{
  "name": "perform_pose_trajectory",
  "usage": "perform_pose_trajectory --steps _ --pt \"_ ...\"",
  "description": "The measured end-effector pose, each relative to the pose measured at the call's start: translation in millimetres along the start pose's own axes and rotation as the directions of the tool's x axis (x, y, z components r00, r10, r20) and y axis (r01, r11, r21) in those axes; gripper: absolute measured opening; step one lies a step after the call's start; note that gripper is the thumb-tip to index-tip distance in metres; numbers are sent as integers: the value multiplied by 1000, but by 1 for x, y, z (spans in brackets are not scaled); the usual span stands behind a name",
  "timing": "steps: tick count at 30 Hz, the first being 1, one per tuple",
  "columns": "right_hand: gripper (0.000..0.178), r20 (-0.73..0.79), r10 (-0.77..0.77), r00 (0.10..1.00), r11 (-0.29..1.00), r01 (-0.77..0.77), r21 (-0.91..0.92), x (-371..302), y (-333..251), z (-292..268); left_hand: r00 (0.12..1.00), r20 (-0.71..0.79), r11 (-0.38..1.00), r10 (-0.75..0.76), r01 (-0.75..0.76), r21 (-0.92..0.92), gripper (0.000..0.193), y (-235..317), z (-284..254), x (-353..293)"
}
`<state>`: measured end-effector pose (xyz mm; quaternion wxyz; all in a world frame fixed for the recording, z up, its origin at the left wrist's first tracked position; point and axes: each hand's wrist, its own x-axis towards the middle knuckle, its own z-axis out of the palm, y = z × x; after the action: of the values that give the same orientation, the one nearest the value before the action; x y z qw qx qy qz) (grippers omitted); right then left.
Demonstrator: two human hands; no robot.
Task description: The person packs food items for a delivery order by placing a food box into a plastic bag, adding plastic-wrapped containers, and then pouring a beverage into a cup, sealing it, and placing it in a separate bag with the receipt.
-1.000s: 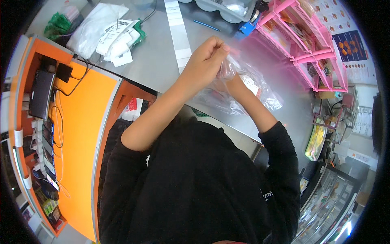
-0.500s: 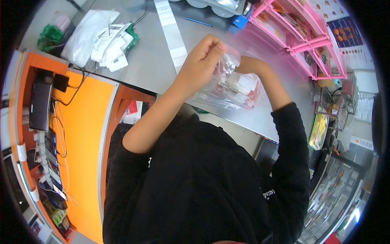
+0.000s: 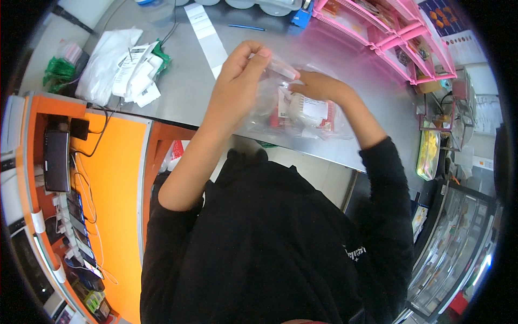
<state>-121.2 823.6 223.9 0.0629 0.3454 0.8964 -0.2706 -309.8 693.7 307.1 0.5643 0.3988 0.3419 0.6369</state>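
Observation:
On the steel counter lies a clear plastic bag (image 3: 339, 127), with a rounded pack with a white label (image 3: 314, 109) and a red-and-white item (image 3: 278, 117) showing through it. The bag's upper edge is pinched between the thumb and fingers of my left hand (image 3: 241, 75), which is raised at its left side. My right hand (image 3: 319, 86) reaches across from the right, its fingers closed on the film near the bag's mouth. The plastic is stretched between both hands. Part of the contents is hidden by glare and folds.
A strip of white labels (image 3: 206, 38) and a blue pen (image 3: 246, 27) lie beyond my hands. Pink racks (image 3: 402, 38) stand at the back right. White bags (image 3: 102, 67) and a bunch of receipts (image 3: 132, 70) occupy the left. An orange cabinet (image 3: 116, 183) adjoins the counter.
Both hands have shifted left in the picture, and my right fingers have come into view at the bag's mouth. The labelled pack shows more plainly. The whole view has shifted slightly.

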Motion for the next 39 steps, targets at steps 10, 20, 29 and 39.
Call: perform_pose_trajectory --steps 10,20,29,39 --pt "23 271 64 960 762 129 -635 -153 -54 -104 989 -11 952 -150 147 268 30 24 -5 -10" --pt "25 -162 -185 969 799 52 -599 -173 -78 -177 997 -75 976 11 5 216 48 88 13 9" --pt "18 -134 -235 963 831 127 -542 -146 -91 -141 994 -2 976 -106 105 191 44 63 17 1" --pt "28 485 13 875 905 196 -378 24 -111 -22 938 61 870 342 -341 356 30 37 19 -3"
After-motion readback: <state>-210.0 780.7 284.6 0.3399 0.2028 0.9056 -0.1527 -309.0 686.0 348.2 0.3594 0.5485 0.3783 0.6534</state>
